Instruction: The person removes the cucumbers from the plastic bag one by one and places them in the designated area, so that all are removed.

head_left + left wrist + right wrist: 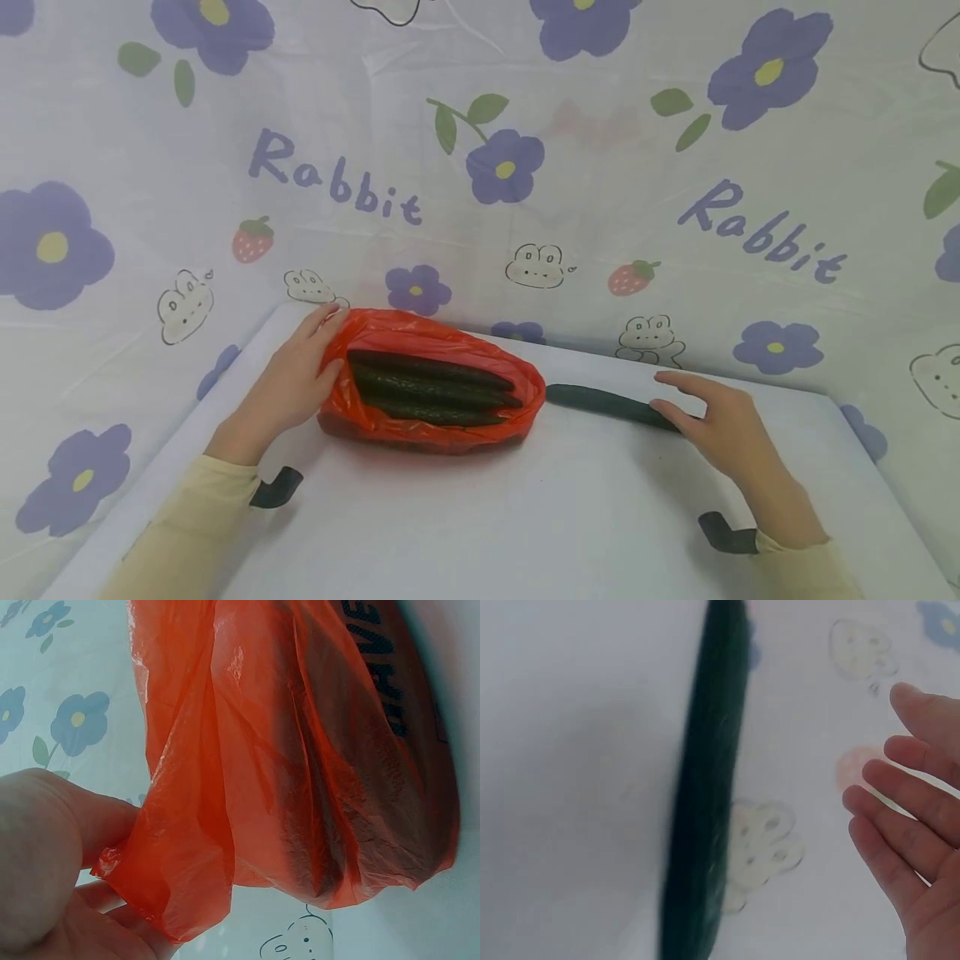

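A red plastic bag lies on its side on the white table, its mouth facing the head camera. Several dark green cucumbers show inside it. At the bag's left end my left hand pinches the plastic; the left wrist view has the gathered edge between thumb and fingers. Another cucumber lies to the right of the bag, its left tip close to the bag's rim. Over that cucumber's right end, my right hand has its thumb and fingers spread. In the right wrist view its fingers are apart from the cucumber.
Beneath everything is a white tabletop, with its back edge just behind the bag. A white cloth printed with flowers, rabbits and strawberries hangs behind it. Black wrist mounts sit at both wrists.
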### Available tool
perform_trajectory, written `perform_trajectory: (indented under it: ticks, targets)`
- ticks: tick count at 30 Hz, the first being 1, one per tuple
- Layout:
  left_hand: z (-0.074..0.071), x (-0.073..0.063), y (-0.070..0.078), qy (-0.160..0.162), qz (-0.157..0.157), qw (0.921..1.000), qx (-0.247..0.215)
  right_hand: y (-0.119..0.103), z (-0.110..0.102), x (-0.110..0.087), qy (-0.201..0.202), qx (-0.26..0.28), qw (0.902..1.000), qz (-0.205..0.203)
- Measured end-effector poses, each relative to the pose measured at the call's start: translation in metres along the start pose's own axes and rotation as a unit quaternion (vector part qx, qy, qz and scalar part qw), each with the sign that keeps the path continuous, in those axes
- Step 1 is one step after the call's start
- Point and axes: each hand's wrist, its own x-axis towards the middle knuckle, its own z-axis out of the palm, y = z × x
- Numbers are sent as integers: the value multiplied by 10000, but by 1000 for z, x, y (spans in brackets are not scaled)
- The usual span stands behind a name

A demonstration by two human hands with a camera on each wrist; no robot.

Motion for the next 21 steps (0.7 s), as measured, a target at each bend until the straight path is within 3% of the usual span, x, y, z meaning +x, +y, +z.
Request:
perform_trajectory:
  ticks: [10,21]
  targets:
    - [-1,0,1,-41,-35,10000,-41,-35,14,29,-78,427,9989,-151]
    - [-1,1,0,-16,-33,10000,23,-58,30,46,-617,655,9959,-123]
